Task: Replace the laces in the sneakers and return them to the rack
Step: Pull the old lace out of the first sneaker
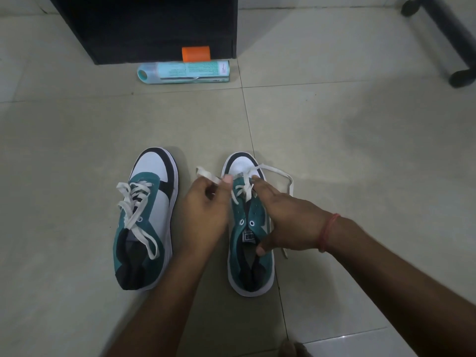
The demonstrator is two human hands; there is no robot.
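White lace [279,176] end pinched by left hand [206,215]. Right shoe [251,243] held down by right hand [288,222], fingers curled on it. Left shoe [146,220] laced, set beside on floor [77,150].

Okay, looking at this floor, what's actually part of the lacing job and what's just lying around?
Job: right teal-and-white sneaker being laced; its white flat lace, pinched by the left hand; right hand gripping the shoe; left laced sneaker.
Lying about: teal tube box; orange cylinder; black cabinet; chair base.
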